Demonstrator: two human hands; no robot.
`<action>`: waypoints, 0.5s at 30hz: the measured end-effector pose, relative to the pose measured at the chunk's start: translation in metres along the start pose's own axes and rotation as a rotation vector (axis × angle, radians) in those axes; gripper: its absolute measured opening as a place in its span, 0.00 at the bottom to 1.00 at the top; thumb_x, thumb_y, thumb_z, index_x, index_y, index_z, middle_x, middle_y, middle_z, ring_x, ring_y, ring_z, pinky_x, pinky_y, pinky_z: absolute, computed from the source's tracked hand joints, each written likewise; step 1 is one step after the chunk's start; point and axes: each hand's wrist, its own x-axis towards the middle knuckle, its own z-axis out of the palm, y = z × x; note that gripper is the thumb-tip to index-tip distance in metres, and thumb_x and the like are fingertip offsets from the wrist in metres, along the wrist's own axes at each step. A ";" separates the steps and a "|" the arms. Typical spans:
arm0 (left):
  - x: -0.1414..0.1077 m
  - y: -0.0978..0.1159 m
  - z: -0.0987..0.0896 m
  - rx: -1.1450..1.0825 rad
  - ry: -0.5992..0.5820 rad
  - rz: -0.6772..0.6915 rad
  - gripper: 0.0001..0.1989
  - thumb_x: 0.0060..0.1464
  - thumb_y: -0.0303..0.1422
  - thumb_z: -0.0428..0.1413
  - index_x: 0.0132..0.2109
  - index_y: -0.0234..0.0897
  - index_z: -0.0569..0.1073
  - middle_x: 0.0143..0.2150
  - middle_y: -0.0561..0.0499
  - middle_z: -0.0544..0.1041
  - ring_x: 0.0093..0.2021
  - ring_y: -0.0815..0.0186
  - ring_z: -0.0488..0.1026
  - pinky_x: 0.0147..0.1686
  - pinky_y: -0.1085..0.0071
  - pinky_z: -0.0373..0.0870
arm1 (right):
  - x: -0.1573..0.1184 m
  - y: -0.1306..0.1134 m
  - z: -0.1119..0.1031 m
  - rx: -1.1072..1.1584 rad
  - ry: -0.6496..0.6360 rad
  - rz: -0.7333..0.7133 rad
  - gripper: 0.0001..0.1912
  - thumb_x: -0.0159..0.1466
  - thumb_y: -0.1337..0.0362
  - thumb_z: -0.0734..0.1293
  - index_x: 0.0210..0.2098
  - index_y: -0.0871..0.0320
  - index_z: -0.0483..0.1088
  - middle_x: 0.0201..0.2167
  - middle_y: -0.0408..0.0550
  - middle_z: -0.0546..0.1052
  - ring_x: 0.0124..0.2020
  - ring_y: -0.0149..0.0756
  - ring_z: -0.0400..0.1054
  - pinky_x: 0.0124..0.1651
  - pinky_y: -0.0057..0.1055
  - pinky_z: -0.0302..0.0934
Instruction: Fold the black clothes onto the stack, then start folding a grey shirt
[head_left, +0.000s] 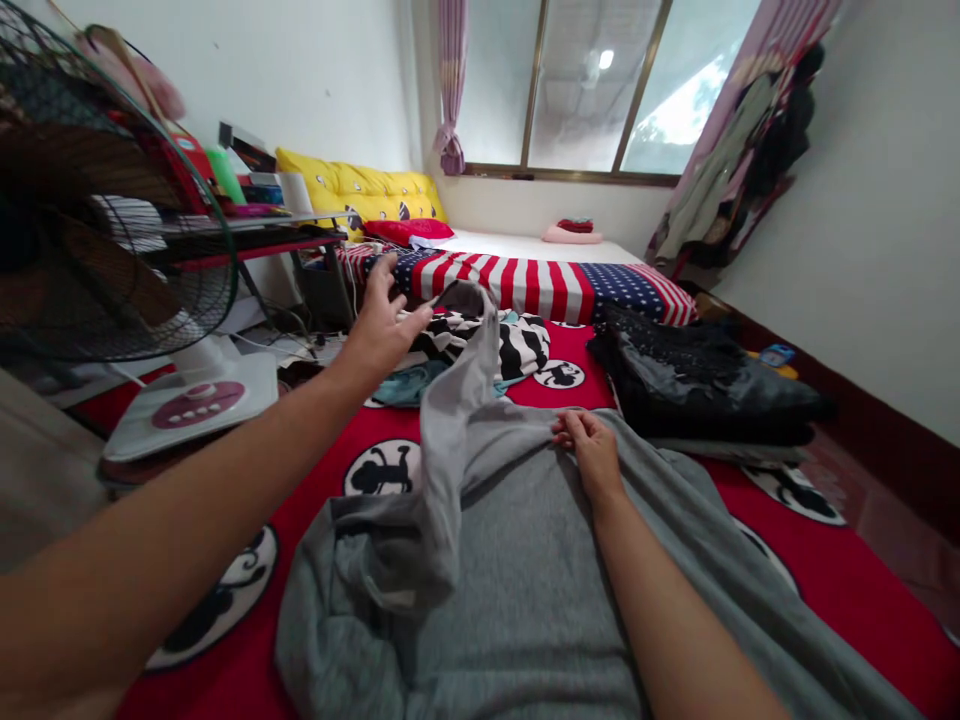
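Observation:
A grey sweatshirt-like top (525,600) lies spread in front of me on a red bedspread (315,465) printed with white ovals. My right hand (589,445) pinches its upper edge between thumb and fingers. Part of the same fabric stands up in a loose, curved band left of centre. Beside the top of that band is my left hand (386,320), its fingers spread and the thumb pointing at the cloth. Whether the thumb touches the fabric I cannot tell. Beyond the top lies a crumpled black-and-white striped garment (521,345) with some blue-green cloth.
A stack of dark folded clothes (705,385) sits to the right. On the left stand an electric fan (199,390) and a cluttered desk (262,225). Farther back is a bed with a stars-and-stripes cover (517,285). Clothes (750,150) hang by the window.

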 end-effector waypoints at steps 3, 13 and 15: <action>-0.034 -0.026 0.001 0.124 -0.261 -0.115 0.28 0.53 0.36 0.57 0.60 0.34 0.65 0.63 0.40 0.67 0.59 0.54 0.69 0.55 0.59 0.68 | 0.000 0.001 0.001 0.009 0.002 -0.004 0.23 0.56 0.44 0.68 0.33 0.61 0.73 0.26 0.46 0.77 0.22 0.29 0.70 0.26 0.25 0.62; -0.121 -0.083 -0.047 0.093 -0.403 -0.702 0.36 0.47 0.59 0.52 0.49 0.32 0.75 0.46 0.40 0.80 0.47 0.53 0.76 0.40 0.63 0.74 | 0.000 -0.001 0.001 -0.004 0.004 -0.005 0.23 0.55 0.45 0.69 0.33 0.61 0.74 0.26 0.46 0.78 0.21 0.30 0.70 0.24 0.25 0.60; -0.125 -0.086 -0.049 0.119 -0.454 -0.646 0.30 0.45 0.53 0.56 0.47 0.33 0.77 0.44 0.42 0.80 0.46 0.53 0.77 0.42 0.62 0.73 | 0.000 -0.001 0.001 -0.008 0.004 -0.011 0.23 0.55 0.45 0.69 0.33 0.61 0.74 0.26 0.46 0.78 0.21 0.30 0.70 0.24 0.25 0.60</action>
